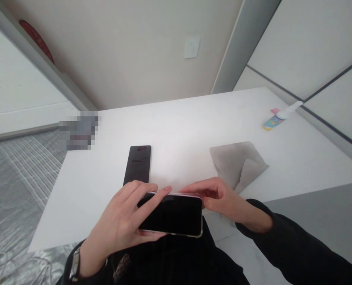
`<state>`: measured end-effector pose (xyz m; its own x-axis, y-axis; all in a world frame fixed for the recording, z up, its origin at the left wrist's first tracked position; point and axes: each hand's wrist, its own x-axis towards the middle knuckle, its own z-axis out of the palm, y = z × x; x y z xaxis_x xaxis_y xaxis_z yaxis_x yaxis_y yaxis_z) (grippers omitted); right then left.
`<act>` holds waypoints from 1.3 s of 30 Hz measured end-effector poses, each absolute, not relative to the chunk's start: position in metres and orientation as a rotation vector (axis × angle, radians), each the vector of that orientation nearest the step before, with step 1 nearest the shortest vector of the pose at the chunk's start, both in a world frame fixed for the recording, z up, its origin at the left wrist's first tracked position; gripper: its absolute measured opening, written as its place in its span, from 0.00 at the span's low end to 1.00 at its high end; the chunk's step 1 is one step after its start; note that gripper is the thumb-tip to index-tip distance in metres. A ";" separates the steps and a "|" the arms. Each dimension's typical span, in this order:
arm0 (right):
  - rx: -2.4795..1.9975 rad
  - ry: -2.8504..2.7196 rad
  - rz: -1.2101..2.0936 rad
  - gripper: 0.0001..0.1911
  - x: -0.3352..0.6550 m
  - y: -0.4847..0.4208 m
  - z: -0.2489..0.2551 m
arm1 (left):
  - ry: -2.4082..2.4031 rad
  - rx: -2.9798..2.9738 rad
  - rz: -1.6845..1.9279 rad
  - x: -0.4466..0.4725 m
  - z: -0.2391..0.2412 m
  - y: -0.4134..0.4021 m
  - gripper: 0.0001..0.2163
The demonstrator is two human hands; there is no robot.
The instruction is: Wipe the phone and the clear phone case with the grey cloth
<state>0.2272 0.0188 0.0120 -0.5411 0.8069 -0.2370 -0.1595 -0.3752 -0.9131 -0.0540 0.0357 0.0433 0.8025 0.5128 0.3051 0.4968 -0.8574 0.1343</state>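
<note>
Phone (171, 213) is held in both hands, in the air just over the near edge of the white worktop (187, 122), close to the person's chest. Screen faces up, dark and glossy. Long axis runs left-right across the body, nearly level. I cannot tell which end is the top.

Left hand (119, 225) is closed round the phone's left end, palm under it and fingers laid across the upper left of the glass. Right hand (220, 198) is pinched on the far right corner and top edge. A thin pale line runs along that edge; I cannot tell whether it is a film or the case rim.

Handling, as a judgement: light, stiff and flat. The glass face is slick and likely fragile, and it marks easily. The clear case rim looks grippier. Best held by the long edges or by one end with support underneath, not by the face.

Also on the worktop:
- Black flat slab (137, 164), just beyond the left hand, long axis pointing away.
- Grey cloth (238, 162), partly folded, beyond the right hand.
- Small bottle (279, 116), lying near the far right edge, well apart from the rest.

The left wrist wears a watch (74, 265).
</note>
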 end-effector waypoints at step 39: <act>-0.895 -1.265 1.796 0.27 0.215 -0.003 0.019 | 1.150 2.487 0.572 -0.039 0.045 0.022 0.41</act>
<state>0.2148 -0.0033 0.0185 -0.4736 0.8726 -0.1194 -0.1811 -0.2291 -0.9564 -0.0388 0.0216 0.0450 0.5914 0.7773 0.2145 0.6403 -0.6143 0.4611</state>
